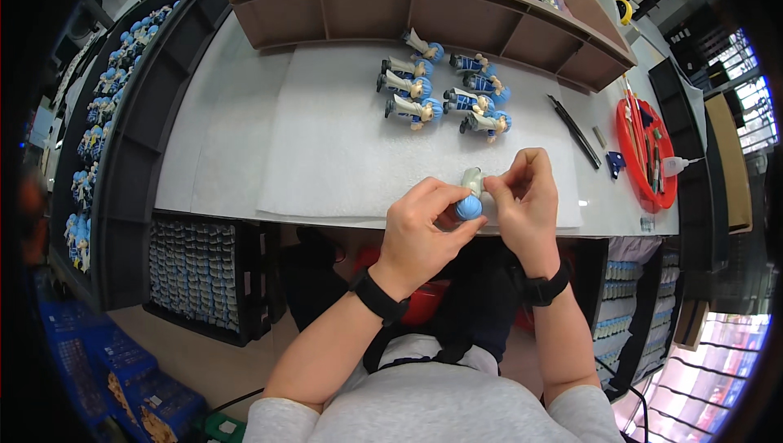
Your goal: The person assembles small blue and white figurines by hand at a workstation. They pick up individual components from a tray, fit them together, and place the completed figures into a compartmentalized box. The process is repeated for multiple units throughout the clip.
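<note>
Left hand (422, 235) closed around a small figurine (471, 195) with a blue round head, thumb and fingers pressing the head from the left and from below. Right hand (522, 198) pinching the pale body of the same figurine from the right, fingertips curled tight on it. Figurine held just above the near edge of the white table (245, 117), over the white mat (342, 149); most of its body hidden behind the fingers, so shape and pose hard to make out. Black bands on both wrists.

Further out on the mat, a group of finished figurines (444, 92) lying on their sides in two short rows, blue heads, pale and blue clothes, well apart from the hands. To the right, a thin black tool (573, 130) lying on the table, then a red tray (652, 153) holding brushes or sticks, too small to tell apart. Behind, a brown shelf (424, 2) with more figurines on top, partly cut off by the upper edge. At left, dark racks (122, 166) with many blue figurines, blurred and bent by the lens. Under the table, a black crate (204, 276) full of small pale parts, not clear in detail.
</note>
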The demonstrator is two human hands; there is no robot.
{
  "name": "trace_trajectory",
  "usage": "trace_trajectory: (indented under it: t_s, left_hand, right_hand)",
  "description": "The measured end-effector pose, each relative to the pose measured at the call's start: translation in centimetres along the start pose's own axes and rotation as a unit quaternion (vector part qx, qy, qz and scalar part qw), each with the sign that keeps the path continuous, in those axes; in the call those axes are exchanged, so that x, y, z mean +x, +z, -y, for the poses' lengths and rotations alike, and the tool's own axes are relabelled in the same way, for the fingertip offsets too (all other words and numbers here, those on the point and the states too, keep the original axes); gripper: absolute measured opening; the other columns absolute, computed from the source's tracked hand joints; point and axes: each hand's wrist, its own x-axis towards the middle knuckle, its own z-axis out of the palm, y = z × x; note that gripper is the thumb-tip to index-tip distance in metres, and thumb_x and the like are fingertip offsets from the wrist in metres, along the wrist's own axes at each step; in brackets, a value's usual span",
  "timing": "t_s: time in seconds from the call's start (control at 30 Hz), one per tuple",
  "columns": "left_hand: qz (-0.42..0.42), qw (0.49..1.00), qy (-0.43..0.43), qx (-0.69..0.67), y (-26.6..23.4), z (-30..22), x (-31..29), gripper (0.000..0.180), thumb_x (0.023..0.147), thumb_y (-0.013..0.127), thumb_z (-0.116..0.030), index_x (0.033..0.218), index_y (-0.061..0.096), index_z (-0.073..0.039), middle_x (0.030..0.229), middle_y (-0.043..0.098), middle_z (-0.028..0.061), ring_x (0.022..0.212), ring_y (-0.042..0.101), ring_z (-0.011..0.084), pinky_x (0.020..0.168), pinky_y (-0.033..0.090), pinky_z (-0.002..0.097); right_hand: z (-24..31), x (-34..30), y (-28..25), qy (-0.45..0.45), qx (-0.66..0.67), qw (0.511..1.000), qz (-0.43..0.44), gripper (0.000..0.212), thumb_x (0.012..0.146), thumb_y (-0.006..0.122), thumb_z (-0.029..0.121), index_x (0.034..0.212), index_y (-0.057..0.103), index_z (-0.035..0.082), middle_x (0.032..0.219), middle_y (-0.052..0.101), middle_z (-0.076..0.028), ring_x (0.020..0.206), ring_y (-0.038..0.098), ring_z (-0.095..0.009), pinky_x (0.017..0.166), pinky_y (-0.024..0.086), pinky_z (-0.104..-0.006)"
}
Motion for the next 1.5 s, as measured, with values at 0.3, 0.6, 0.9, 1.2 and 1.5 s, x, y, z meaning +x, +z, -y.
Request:
trace_trajectory:
  t_s: [0.3, 0.6, 0.9, 1.2, 1.5]
  left_hand:
    - [-0.005, 1.000, 0.001, -0.012, 0.2, 0.0, 0.0, 0.024, 0.064, 0.072, 0.001, 0.086, 0.062, 0.001, 0.079, 0.058, 0.0063, 0.060, 0.059, 0.0102, 0.052, 0.048, 0.0202]
    - [-0.002, 1.000, -0.003, -0.018, 0.0, 0.0, -0.1, 0.024, 0.065, 0.072, 0.000, 0.086, 0.062, 0.001, 0.078, 0.057, 0.0063, 0.062, 0.059, 0.0101, 0.051, 0.048, 0.0200]
    - [0.000, 1.000, -0.007, -0.012, -0.1, -0.1, 0.0, 0.024, 0.064, 0.072, 0.000, 0.085, 0.062, 0.002, 0.079, 0.058, 0.0064, 0.064, 0.059, 0.0101, 0.052, 0.048, 0.0202]
    - [-0.003, 0.999, -0.021, -0.028, 0.4, 0.2, 0.2, 0.022, 0.065, 0.072, 0.000, 0.085, 0.062, 0.001, 0.079, 0.057, 0.0056, 0.062, 0.058, 0.0088, 0.051, 0.047, 0.0197]
    - [-0.017, 0.999, 0.048, 0.016, 0.5, 0.7, 0.0, 0.018, 0.068, 0.067, -0.011, 0.082, 0.059, -0.002, 0.071, 0.052, 0.0089, 0.060, 0.051, 0.0200, 0.054, 0.043, 0.0290]
  right_hand:
    - [0.5, 0.7, -0.6, 0.010, -0.023, 0.999, -0.031, 0.025, 0.071, 0.060, -0.007, 0.083, 0.040, 0.003, 0.061, 0.049, -0.005, 0.057, 0.049, -0.010, 0.052, 0.040, -0.0229]
    - [0.6, -0.2, -0.6, 0.008, 0.022, 1.000, -0.002, 0.025, 0.070, 0.060, -0.007, 0.081, 0.040, 0.003, 0.061, 0.049, -0.004, 0.056, 0.047, -0.009, 0.052, 0.039, -0.0223]
    - [1.3, -0.7, 0.0, 0.019, 0.031, 0.999, 0.016, 0.026, 0.070, 0.061, -0.007, 0.080, 0.040, 0.004, 0.060, 0.048, -0.003, 0.056, 0.048, -0.008, 0.052, 0.039, -0.0221]
    - [1.5, -0.1, 0.3, -0.007, -0.014, 1.000, 0.025, 0.024, 0.070, 0.061, -0.006, 0.079, 0.040, 0.003, 0.059, 0.046, -0.004, 0.055, 0.044, -0.009, 0.052, 0.039, -0.0239]
    - [-0.3, 0.1, -0.2, 0.027, -0.002, 1.000, 0.004, 0.025, 0.067, 0.062, -0.002, 0.077, 0.040, 0.004, 0.063, 0.037, -0.001, 0.055, 0.037, -0.011, 0.051, 0.034, -0.0248]
